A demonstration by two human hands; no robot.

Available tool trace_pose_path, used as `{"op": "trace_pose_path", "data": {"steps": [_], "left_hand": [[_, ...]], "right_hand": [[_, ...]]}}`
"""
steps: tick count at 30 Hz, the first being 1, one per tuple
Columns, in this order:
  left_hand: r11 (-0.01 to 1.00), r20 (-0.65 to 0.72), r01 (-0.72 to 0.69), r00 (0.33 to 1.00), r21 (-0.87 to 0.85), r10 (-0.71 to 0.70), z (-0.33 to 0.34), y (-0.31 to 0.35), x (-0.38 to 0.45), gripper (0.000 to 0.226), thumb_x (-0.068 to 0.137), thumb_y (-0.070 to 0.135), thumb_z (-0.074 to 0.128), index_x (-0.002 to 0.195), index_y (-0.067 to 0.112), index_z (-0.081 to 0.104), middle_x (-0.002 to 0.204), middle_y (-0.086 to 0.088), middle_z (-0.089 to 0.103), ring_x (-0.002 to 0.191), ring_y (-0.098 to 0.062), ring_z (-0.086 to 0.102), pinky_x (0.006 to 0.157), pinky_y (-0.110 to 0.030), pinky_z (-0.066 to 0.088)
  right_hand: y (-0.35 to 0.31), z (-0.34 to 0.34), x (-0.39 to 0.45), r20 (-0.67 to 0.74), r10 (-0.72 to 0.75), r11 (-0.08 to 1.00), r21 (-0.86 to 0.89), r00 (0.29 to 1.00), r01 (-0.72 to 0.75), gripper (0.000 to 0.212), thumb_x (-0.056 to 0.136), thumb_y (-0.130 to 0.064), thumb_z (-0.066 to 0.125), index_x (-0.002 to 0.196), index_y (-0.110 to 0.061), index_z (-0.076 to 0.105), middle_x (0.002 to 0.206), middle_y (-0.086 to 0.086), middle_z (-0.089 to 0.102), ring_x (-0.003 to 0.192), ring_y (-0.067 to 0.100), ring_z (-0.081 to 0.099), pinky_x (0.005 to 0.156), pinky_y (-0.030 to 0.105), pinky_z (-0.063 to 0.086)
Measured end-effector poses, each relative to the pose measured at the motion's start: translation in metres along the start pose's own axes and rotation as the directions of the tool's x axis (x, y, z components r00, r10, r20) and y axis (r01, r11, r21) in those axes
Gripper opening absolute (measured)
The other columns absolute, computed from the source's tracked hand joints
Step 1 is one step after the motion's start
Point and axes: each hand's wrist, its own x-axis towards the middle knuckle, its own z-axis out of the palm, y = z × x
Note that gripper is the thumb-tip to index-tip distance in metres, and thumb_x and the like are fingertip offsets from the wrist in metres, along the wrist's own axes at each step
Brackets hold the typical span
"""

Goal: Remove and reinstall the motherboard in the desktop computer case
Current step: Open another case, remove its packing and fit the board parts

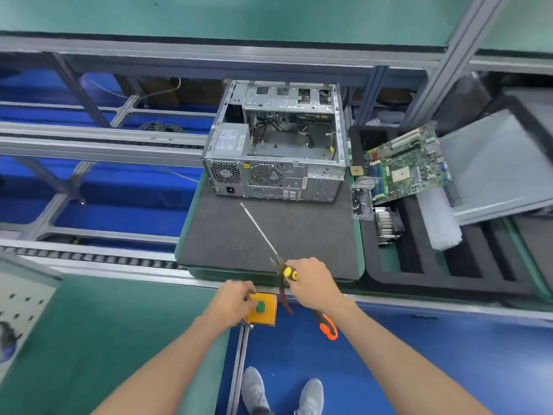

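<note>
The computer case (276, 145) lies on its side on a dark grey mat (269, 235), at about 12 o'clock from the hands, its open side up and its fan grilles facing the person. Inside it only loose cables and a bare metal floor show. The motherboard (408, 164) is out of the case, at about 3 o'clock from it, resting tilted on a black foam tray (419, 265), close beside the case's grey side panel (493, 169). A small clear box of screws (362, 199) sits at 7 o'clock from the board, with a heatsink (387, 224) just below it.

The right hand (311, 283) is curled round two tools together: a long screwdriver (260, 229) with a yellow and black handle, its shaft pointing toward 11 o'clock over the mat, and pliers (326, 324) whose orange and black grips stick out below the palm toward 5 o'clock.

The left hand (235, 304) rests on a yellow button box (263, 310) at the bench edge, fingers bent over its near left corner, beside the green button (260, 307); whether it grips the box I cannot tell
</note>
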Motion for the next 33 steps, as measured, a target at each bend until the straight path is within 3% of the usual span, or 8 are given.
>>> {"op": "trace_pose_path", "data": {"steps": [3, 7, 9, 22, 25, 28, 31, 33], "left_hand": [[0.998, 0.000, 0.046, 0.999, 0.050, -0.046, 0.020, -0.003, 0.002, 0.021, 0.088, 0.036, 0.070, 0.102, 0.022, 0.067, 0.097, 0.000, 0.066, 0.087, -0.021, 0.064, 0.076, -0.032, 0.052], [0.988, -0.016, 0.155, 0.988, 0.000, -0.155, 0.036, -0.004, 0.007, 0.049, 0.089, 0.041, 0.069, 0.135, 0.029, 0.057, 0.128, -0.004, 0.057, 0.111, -0.025, 0.061, 0.093, -0.034, 0.048], [0.982, -0.023, 0.185, 0.982, -0.026, -0.185, 0.038, -0.002, 0.010, 0.053, 0.089, 0.040, 0.071, 0.138, 0.029, 0.054, 0.132, -0.004, 0.057, 0.114, -0.024, 0.060, 0.094, -0.034, 0.047], [0.908, -0.057, 0.393, 0.913, -0.146, -0.404, 0.035, 0.001, 0.023, 0.057, 0.067, 0.045, 0.090, 0.111, 0.019, 0.066, 0.093, 0.001, 0.074, 0.086, -0.015, 0.069, 0.073, -0.030, 0.058], [0.904, -0.076, 0.389, 0.910, -0.179, -0.407, 0.036, 0.004, 0.016, 0.043, 0.070, 0.045, 0.088, 0.098, 0.021, 0.067, 0.086, 0.003, 0.074, 0.082, -0.016, 0.069, 0.075, -0.033, 0.058], [0.920, -0.228, 0.359, 0.893, -0.159, -0.388, 0.033, 0.009, -0.002, 0.024, 0.078, 0.046, 0.080, 0.080, 0.029, 0.063, 0.077, 0.011, 0.068, 0.072, -0.010, 0.064, 0.068, -0.030, 0.056], [0.945, -0.335, 0.148, 0.909, -0.292, -0.247, 0.026, 0.023, -0.016, 0.025, 0.087, 0.036, 0.073, 0.066, 0.029, 0.062, 0.061, 0.013, 0.065, 0.060, -0.004, 0.063, 0.058, -0.026, 0.051], [0.859, -0.329, -0.002, 0.924, -0.512, -0.194, 0.014, 0.039, -0.020, 0.027, 0.094, 0.025, 0.065, 0.068, 0.025, 0.066, 0.064, 0.008, 0.069, 0.059, -0.008, 0.067, 0.056, -0.031, 0.055]], "right_hand": [[0.008, 0.015, -0.007, 0.032, -0.024, 0.999, -0.030, 0.999, 0.025, 0.023, 0.091, -0.019, 0.052, 0.071, -0.027, 0.044, 0.072, 0.000, 0.050, 0.069, 0.028, 0.045, 0.056, 0.030, 0.031], [0.013, 0.028, -0.014, 0.061, -0.010, 0.999, -0.042, 0.998, 0.012, 0.023, 0.091, -0.017, 0.051, 0.071, -0.025, 0.042, 0.072, 0.000, 0.048, 0.070, 0.028, 0.043, 0.060, 0.031, 0.031], [0.015, 0.032, -0.016, 0.081, -0.017, 0.999, -0.041, 0.997, 0.020, 0.023, 0.092, -0.016, 0.050, 0.072, -0.023, 0.042, 0.073, -0.001, 0.048, 0.072, 0.027, 0.042, 0.060, 0.031, 0.030], [0.020, 0.025, -0.015, 0.074, -0.037, 0.999, -0.012, 0.997, 0.038, 0.020, 0.092, -0.016, 0.052, 0.073, -0.020, 0.047, 0.071, -0.001, 0.049, 0.066, 0.023, 0.045, 0.050, 0.027, 0.026], [0.019, 0.021, -0.012, 0.079, -0.034, 0.999, -0.005, 0.996, 0.034, 0.019, 0.093, -0.017, 0.052, 0.075, -0.018, 0.052, 0.072, 0.001, 0.053, 0.066, 0.023, 0.048, 0.051, 0.026, 0.029], [0.017, 0.013, -0.007, 0.079, -0.009, 1.000, 0.022, 0.997, 0.008, 0.021, 0.093, -0.018, 0.052, 0.073, -0.021, 0.054, 0.069, 0.001, 0.053, 0.065, 0.020, 0.047, 0.053, 0.027, 0.032], [0.011, 0.004, -0.001, 0.057, 0.008, 0.997, 0.082, 0.998, -0.013, 0.032, 0.089, -0.015, 0.052, 0.059, -0.024, 0.040, 0.062, -0.004, 0.046, 0.063, 0.023, 0.042, 0.051, 0.031, 0.027], [0.007, -0.002, 0.004, 0.023, 0.016, 0.989, 0.144, 1.000, -0.019, 0.039, 0.088, -0.013, 0.054, 0.055, -0.026, 0.037, 0.058, -0.006, 0.044, 0.061, 0.025, 0.041, 0.052, 0.031, 0.028]]}}
